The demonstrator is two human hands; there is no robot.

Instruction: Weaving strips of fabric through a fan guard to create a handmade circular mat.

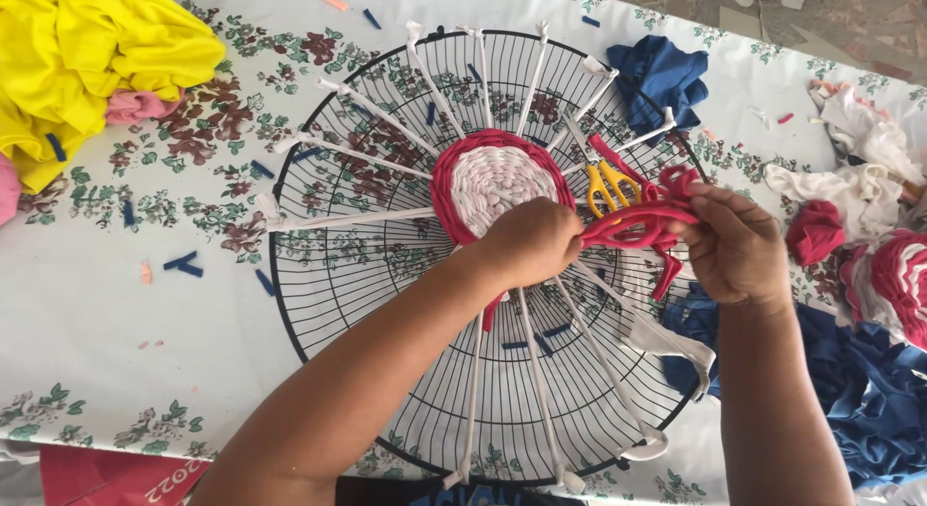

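A black wire fan guard lies flat on the flowered tablecloth, white strips radiating from its hub. At centre sits the woven disc — white inside, red around. The left hand is closed in a fist at the disc's four o'clock edge, pinching the red fabric strip. The right hand, at three o'clock, grips the strip's bunched loops with curled fingers. Yellow-handled scissors lie just beside them — bare cloth opens toward eight o'clock.
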